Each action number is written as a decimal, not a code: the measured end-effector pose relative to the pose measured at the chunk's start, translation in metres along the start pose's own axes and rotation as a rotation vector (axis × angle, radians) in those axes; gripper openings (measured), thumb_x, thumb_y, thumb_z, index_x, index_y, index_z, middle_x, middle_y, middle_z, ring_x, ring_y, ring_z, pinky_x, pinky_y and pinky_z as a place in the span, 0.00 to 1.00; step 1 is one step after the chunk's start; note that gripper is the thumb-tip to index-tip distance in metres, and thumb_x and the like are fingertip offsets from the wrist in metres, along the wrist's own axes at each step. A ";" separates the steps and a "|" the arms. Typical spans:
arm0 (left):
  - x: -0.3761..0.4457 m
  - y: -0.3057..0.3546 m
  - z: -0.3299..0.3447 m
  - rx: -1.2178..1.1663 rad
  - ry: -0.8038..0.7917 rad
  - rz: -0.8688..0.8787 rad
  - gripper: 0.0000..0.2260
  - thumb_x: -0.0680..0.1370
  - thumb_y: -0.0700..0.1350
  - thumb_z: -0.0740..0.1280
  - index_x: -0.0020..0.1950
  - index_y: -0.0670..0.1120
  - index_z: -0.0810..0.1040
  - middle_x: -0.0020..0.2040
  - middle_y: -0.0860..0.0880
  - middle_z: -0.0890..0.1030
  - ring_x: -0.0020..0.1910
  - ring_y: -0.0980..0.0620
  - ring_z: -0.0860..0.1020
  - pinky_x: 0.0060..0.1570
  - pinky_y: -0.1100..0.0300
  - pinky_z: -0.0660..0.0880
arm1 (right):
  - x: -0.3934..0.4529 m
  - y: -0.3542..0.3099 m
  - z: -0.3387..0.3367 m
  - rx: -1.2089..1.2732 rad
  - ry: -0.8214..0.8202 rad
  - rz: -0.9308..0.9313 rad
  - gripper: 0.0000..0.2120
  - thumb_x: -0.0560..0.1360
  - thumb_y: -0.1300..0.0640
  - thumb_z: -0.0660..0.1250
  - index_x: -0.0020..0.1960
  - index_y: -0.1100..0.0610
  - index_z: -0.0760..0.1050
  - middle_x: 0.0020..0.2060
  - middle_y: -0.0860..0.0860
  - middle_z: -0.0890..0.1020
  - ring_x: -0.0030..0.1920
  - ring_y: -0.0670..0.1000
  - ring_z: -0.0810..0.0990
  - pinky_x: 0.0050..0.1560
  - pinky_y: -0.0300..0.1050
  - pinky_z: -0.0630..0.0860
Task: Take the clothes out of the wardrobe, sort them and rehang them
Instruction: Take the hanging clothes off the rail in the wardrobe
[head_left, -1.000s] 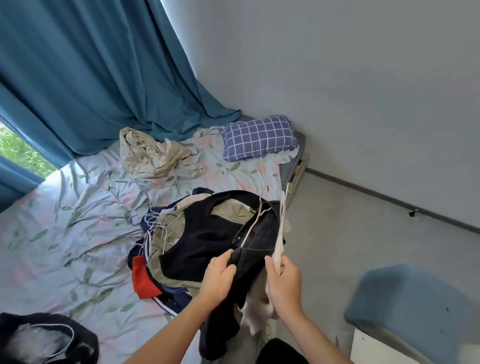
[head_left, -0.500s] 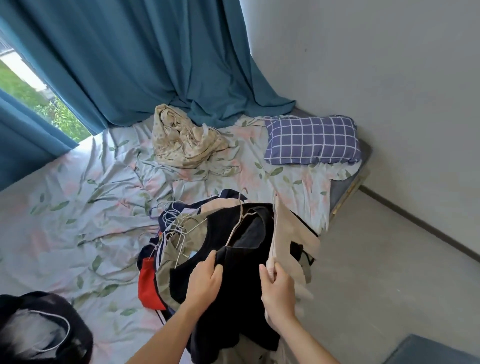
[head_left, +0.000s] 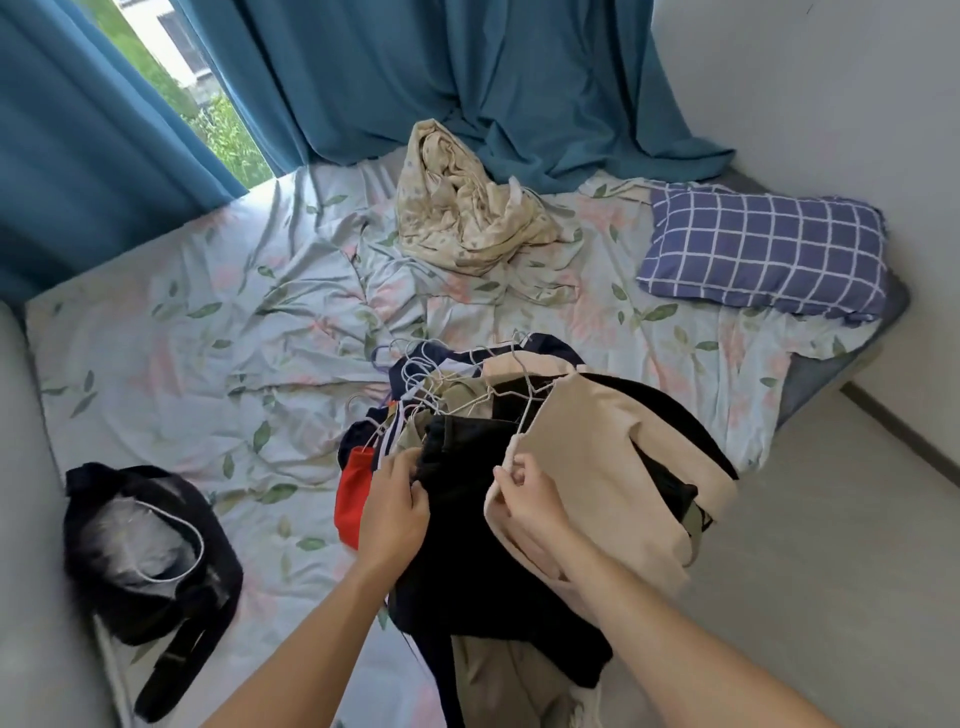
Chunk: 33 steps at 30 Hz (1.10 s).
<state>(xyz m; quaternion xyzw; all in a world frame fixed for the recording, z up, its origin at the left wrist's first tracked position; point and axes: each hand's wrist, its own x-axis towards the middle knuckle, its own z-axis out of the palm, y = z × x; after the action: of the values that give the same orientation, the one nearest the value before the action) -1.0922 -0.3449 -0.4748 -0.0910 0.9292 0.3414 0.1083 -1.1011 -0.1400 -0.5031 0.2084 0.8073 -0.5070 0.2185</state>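
Nearest us, both forearms reach fwd over the bed edge. Our left hand (head_left: 396, 512) has its fingers curled into the top edge of a black garment (head_left: 467, 525), gripping the fabric. Our right hand (head_left: 530, 501) pinches the rim of a beige garment (head_left: 613, 467) w/ thumb and fingertips; the beige piece drapes over the right side of the black one and sits on a white wire hanger (head_left: 524, 410). Can't tell whether the fingers also catch the hanger wire.

Both pieces top a pile of clothes (head_left: 415, 415) at the near-right edge of the bed (head_left: 182, 364): red, navy and olive items, w/ a bunch of wire hanger hooks poking out at the far side. Some fabric hangs off the edge toward the floor.

Left of the pile, well apart, a black bag (head_left: 150, 551) lies on the floral sheet. Farther back: a crumpled cream cloth (head_left: 462, 208) mid-bed, a blue checked pillow (head_left: 763, 249) at the right by the wall. Beyond, teal curtains (head_left: 415, 73) w/ a window gap at left.
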 end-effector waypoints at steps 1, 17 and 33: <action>-0.005 -0.002 -0.006 0.016 0.011 0.010 0.21 0.81 0.38 0.62 0.72 0.54 0.73 0.62 0.54 0.75 0.62 0.52 0.75 0.61 0.53 0.75 | -0.002 -0.002 -0.002 0.012 -0.046 0.005 0.08 0.83 0.48 0.64 0.58 0.51 0.74 0.44 0.44 0.79 0.44 0.42 0.78 0.46 0.44 0.74; -0.113 0.101 -0.112 0.319 0.010 0.709 0.22 0.82 0.54 0.58 0.76 0.53 0.72 0.66 0.55 0.75 0.63 0.48 0.74 0.59 0.49 0.75 | -0.238 -0.033 -0.100 -0.412 0.445 -0.267 0.23 0.84 0.43 0.59 0.77 0.48 0.66 0.72 0.44 0.72 0.74 0.49 0.67 0.70 0.46 0.67; -0.423 0.242 -0.041 0.263 -0.466 1.675 0.23 0.81 0.56 0.59 0.75 0.52 0.72 0.63 0.52 0.77 0.60 0.47 0.75 0.53 0.49 0.76 | -0.644 0.113 -0.059 -0.183 1.358 0.227 0.25 0.82 0.37 0.59 0.75 0.47 0.69 0.66 0.44 0.75 0.69 0.49 0.70 0.67 0.50 0.72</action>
<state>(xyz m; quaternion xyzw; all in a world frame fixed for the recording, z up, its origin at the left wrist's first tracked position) -0.7501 -0.1504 -0.1839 0.7060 0.6765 0.2087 0.0187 -0.5202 -0.1155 -0.1989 0.5433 0.7780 -0.1682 -0.2669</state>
